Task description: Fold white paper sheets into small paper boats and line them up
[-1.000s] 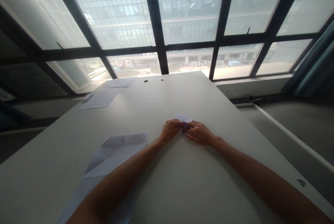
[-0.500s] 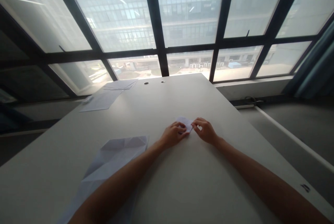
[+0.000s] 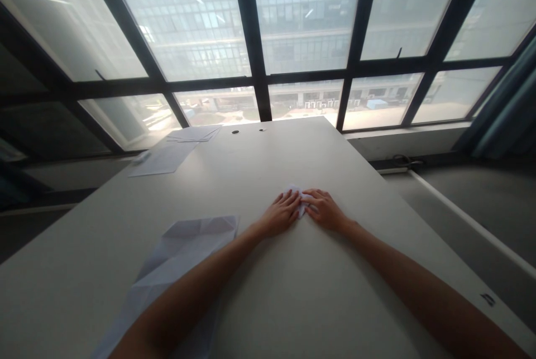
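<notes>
A small folded piece of white paper (image 3: 301, 209) lies on the white table (image 3: 268, 163), mostly hidden under my hands. My left hand (image 3: 282, 212) rests flat on its left part, fingers stretched out and nothing gripped. From the other side my right hand (image 3: 324, 209) reaches over the paper's right edge, its fingers extended and slightly apart. The two hands' fingertips nearly meet over the paper. Beneath and beside my left forearm is a large creased sheet of paper (image 3: 184, 253), partly covered by the arm.
At the far left of the table lie several flat sheets of paper (image 3: 161, 159). Two round holes, one of them a cable hole (image 3: 235, 132), sit near the far edge. Dark-framed windows (image 3: 255, 77) stand behind the table. A blue curtain (image 3: 498, 108) hangs at right.
My left fingers have gone from holding the small paper's edge to lying flat on it. My right hand has shifted slightly left, its pinch loosened and its fingers spread over the paper.
</notes>
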Motion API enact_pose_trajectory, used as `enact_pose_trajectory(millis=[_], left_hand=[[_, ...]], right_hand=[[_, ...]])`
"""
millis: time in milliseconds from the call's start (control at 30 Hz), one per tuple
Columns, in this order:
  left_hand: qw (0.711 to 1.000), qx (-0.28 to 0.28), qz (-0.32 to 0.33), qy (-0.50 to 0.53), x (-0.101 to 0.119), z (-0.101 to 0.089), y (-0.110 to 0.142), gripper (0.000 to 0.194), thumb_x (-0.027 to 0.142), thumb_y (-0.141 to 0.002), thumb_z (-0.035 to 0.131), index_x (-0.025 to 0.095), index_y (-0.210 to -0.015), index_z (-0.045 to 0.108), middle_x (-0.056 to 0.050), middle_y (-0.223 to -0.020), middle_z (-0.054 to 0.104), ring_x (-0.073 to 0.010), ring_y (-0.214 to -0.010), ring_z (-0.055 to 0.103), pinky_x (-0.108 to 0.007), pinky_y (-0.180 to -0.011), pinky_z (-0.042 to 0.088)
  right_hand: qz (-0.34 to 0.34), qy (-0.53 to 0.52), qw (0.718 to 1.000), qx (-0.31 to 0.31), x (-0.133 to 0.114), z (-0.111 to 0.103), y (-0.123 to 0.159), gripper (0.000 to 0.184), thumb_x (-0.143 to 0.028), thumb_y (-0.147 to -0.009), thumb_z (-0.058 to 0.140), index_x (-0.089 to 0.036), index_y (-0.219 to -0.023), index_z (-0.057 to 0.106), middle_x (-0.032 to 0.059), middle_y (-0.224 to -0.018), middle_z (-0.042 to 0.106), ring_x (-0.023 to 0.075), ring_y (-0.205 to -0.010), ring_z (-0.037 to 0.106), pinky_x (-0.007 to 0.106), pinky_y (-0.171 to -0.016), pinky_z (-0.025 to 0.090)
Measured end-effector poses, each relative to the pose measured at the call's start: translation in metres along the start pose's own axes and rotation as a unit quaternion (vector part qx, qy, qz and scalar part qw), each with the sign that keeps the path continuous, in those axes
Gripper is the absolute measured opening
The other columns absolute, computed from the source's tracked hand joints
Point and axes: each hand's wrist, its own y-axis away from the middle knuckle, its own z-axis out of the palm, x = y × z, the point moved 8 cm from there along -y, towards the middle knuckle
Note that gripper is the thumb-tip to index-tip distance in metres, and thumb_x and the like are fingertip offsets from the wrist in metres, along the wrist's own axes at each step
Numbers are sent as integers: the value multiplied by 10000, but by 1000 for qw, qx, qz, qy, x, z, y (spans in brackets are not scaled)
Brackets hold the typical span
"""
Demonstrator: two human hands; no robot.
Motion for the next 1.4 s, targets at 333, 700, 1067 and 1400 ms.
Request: enact_pose_trajectory(millis=[333,700,1067,1400], left_hand=[[999,-9,14,-30,-2,3,1,595,438,-1037,291,128,-1544,281,-155,-1622,225,-250,-1517,167,-418,-1222,185],[996,-8,86,16,17,-11,4,651,319,-952,494,198,-1558,287,-97,-1608,299,-241,-1494,259,-414,-1232,215],[989,-41,131,47,31,-17,7,654,302,-918,538,204,-1535,346,-80,-1605,307,-239,-1499,245,-404,-1238,205],[991,-43,122,35,29,-12,8,638,372,-978,466,189,-1562,285,-99,-1616,274,-236,-1511,207,-394,-1237,177]], right_hand=[[3,-7,1000,-3,1,2,-3,289,-245,-956,540,-186,-1176,718,116,-1256,691,236,-1198,615,405,-1076,428],[38,-1,998,-48,4,9,-1,443,-339,-1044,319,-216,-1392,562,76,-1429,571,252,-1388,446,518,-1173,264],[72,44,994,-75,14,15,-1,523,-452,-1053,255,-189,-1421,518,141,-1545,419,277,-1485,265,595,-1177,159],[108,26,994,-20,27,14,0,479,-352,-1036,313,-165,-1436,499,155,-1544,418,276,-1464,308,551,-1178,212]])
